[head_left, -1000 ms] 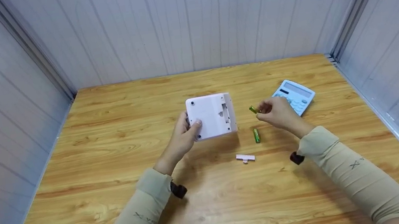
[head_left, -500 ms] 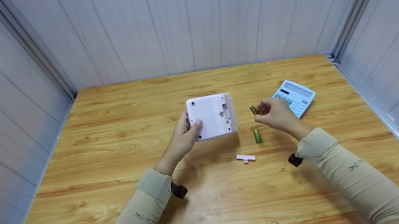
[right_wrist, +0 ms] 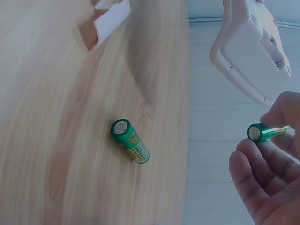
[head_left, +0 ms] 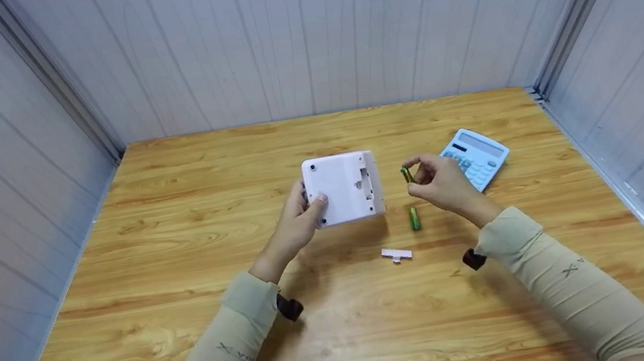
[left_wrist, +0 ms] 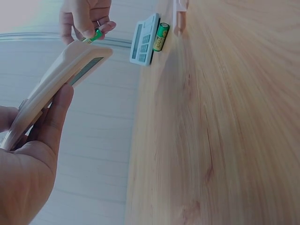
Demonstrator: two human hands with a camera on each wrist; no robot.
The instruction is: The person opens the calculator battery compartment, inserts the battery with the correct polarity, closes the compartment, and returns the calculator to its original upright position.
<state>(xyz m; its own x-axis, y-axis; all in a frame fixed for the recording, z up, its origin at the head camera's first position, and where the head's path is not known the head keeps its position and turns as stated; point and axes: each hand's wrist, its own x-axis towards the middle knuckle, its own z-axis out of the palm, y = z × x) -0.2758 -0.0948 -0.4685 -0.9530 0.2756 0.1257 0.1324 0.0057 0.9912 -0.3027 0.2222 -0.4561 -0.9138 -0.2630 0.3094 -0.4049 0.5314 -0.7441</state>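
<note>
My left hand [head_left: 293,224] grips a pale pink calculator [head_left: 338,194] by its left side, above the table. Its back faces up, with the thumb on it and fingers underneath. An open battery compartment [head_left: 366,183] shows near its right edge, with no battery in it. To its right, my right hand [head_left: 449,186] pinches a green and gold battery [right_wrist: 260,133] between thumb and fingers, apart from the calculator. A second such battery [head_left: 414,218] lies on the table below that hand. Nearer to me lies the small pale battery cover [head_left: 397,254] with its tab.
A light blue calculator [head_left: 485,149] lies keys up on the wooden table [head_left: 218,177], behind and to the right of my right hand. Pale panelled walls [head_left: 299,35] stand at the back and both sides.
My right hand has moved slightly left, and the battery in its fingers has turned more upright. The left hand and calculator have hardly moved.
</note>
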